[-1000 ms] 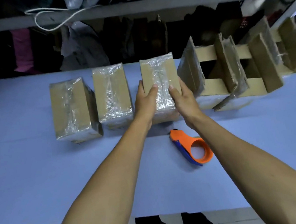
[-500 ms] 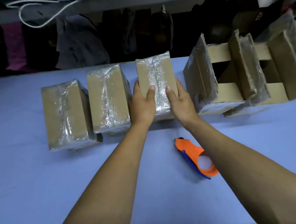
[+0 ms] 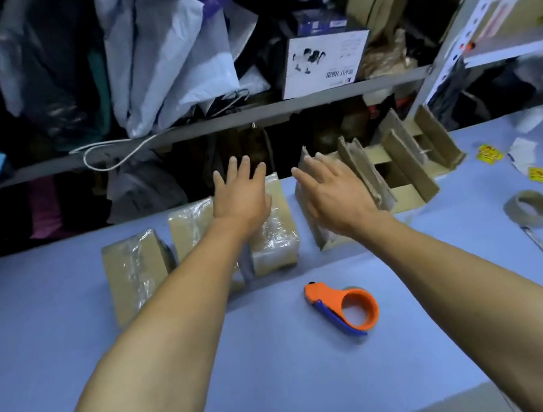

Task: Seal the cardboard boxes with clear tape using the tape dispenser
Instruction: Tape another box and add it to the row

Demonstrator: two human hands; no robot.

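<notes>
Above the taped boxes [image 3: 273, 240] at the desk's [image 3: 73, 335] far edge, our left hand [image 3: 241, 197] and right hand [image 3: 334, 194] hover, fingers spread, holding nothing; we should draw an open box [image 3: 403, 171] nearer, beside the tape dispenser [image 3: 344, 307] lying close by us.

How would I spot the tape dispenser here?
Look at the blue table, nearer than the row of taped cardboard boxes. The tape dispenser lies alone between the two forearms. It is the only bright orange thing, with a round ring and blue blade edge.
</notes>
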